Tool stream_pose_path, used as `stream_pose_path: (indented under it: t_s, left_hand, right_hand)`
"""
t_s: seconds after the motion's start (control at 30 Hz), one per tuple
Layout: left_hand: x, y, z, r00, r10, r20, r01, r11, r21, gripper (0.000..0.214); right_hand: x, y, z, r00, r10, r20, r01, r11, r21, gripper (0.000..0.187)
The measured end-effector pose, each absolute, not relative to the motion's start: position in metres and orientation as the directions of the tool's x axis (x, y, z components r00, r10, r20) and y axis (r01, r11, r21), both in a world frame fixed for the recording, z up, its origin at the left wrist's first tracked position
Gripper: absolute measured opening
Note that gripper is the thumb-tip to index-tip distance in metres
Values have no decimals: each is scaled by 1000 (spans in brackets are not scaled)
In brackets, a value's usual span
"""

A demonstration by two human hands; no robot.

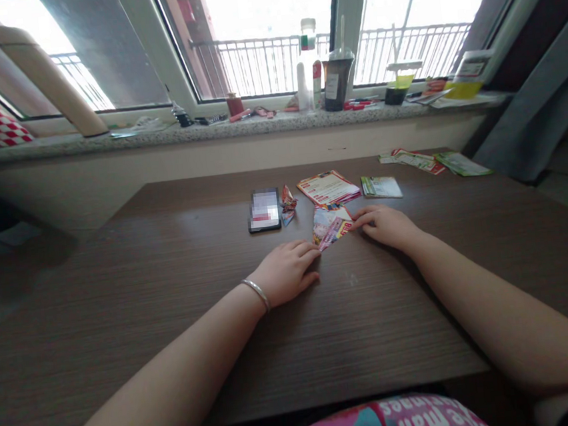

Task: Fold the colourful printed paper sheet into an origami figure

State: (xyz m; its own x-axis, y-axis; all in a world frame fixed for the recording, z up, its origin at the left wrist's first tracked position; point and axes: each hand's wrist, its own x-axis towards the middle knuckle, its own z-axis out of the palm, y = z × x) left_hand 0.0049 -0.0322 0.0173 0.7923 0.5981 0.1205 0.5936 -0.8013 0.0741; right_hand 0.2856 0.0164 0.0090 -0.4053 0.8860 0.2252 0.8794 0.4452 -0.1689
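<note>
A folded, colourful printed paper sheet (pixel 332 226) lies on the brown table in front of me, with a slanted lower edge. My left hand (pixel 289 271), with a silver bangle at the wrist, rests flat on the table. Its fingers are stretched out and the tips touch the paper's lower left corner. At the opposite corner, my right hand (pixel 388 226) has its fingertips closed on the paper's right edge. Just beyond lies a stack of printed leaflets (pixel 329 187). A small folded paper piece (pixel 288 203) in red and blue sits to the left.
A phone (pixel 264 209) lies left of the papers. Smaller cards (pixel 380 187) lie to the right, and several leaflets (pixel 420 161) spread at the far right edge. Bottles and a dark lidded cup (pixel 335 81) stand on the windowsill (pixel 265 124) behind the table (pixel 167 251).
</note>
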Motion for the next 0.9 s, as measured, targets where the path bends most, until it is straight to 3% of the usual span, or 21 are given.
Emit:
stream_pose_path:
  t_s: [0.63,0.77,0.9]
  left_hand:
    - [3,-30,19,801,587,116,576,-809,120,35]
    - [6,-32,20,828,542,141,530,-840,114,26]
    - [13,-37,24,879,447,168,428,-894,135,17]
  right_hand:
    - [290,16,6,-258,929,266,955,287,-75,26]
    - [285,12,4,-229,919,321,954,278,-116,26]
    - [275,8,4,-396,846,357,865,474,-165,24]
